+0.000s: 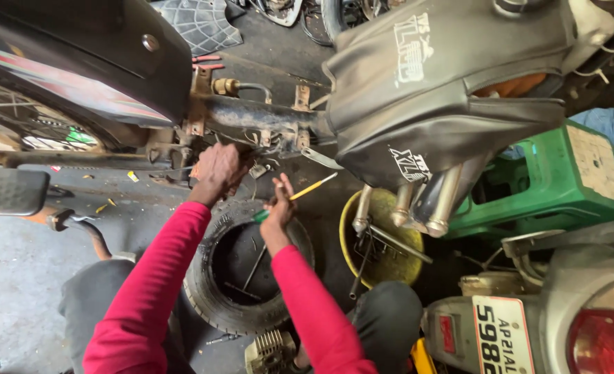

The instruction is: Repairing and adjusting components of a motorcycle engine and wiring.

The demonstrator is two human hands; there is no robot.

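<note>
Bracing the frame (251,118), left hand (218,172) grips underneath — right hand (279,204) pinches a screwdriver (307,190), tip aimed upward — tyre (241,266) below.

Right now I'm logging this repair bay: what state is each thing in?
Left hand: raised, touching the rusty metal motorcycle frame.
Right hand: gripping a yellow-shafted screwdriver, tip up.
Black rubber tyre: lying flat.
Round yellow basin: upright, tools inside.
Green plastic crate: tipped on its side.
</note>
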